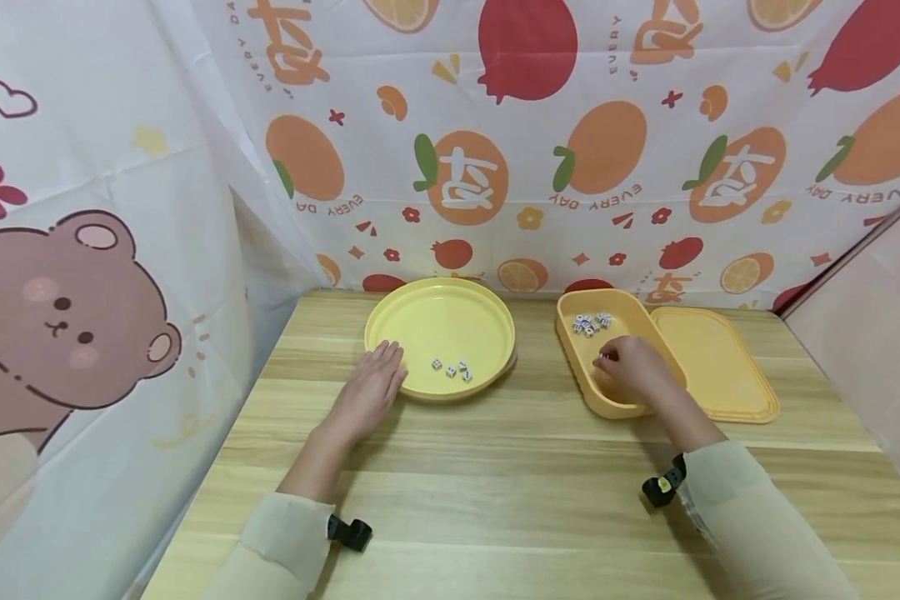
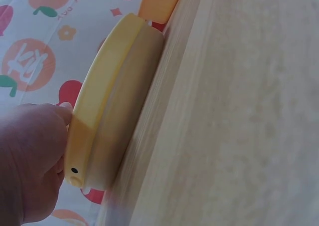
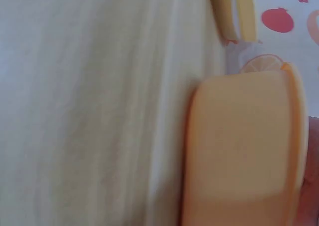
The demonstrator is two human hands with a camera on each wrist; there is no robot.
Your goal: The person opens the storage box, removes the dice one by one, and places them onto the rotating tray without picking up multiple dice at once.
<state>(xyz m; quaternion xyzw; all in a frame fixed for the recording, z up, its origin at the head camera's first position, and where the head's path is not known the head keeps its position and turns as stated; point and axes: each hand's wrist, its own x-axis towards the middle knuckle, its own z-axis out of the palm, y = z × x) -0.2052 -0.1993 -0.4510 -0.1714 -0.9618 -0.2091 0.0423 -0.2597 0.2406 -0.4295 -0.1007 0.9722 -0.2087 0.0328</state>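
A round yellow tray (image 1: pixel 438 321) sits on the table with several white dice (image 1: pixel 451 372) near its front edge. My left hand (image 1: pixel 367 392) rests on the tray's left front rim, its fingers extended over the edge. In the left wrist view that hand (image 2: pixel 35 158) is right at the tray's rim (image 2: pixel 102 94). My right hand (image 1: pixel 633 367) reaches into an orange rectangular box (image 1: pixel 581 379), fingertips pinching a small die (image 1: pixel 606 357). More dice (image 1: pixel 589 324) lie clustered at the box's far end. From the right wrist, the box wall (image 3: pixel 239 151) hides most of the hand.
An orange lid (image 1: pixel 727 367) lies flat against the box's right side. Behind the wooden table (image 1: pixel 480 492) hangs a fruit-print cloth (image 1: pixel 532 167), and a bear-print cloth (image 1: pixel 97 317) hangs at the left. A gap of bare wood separates tray and box.
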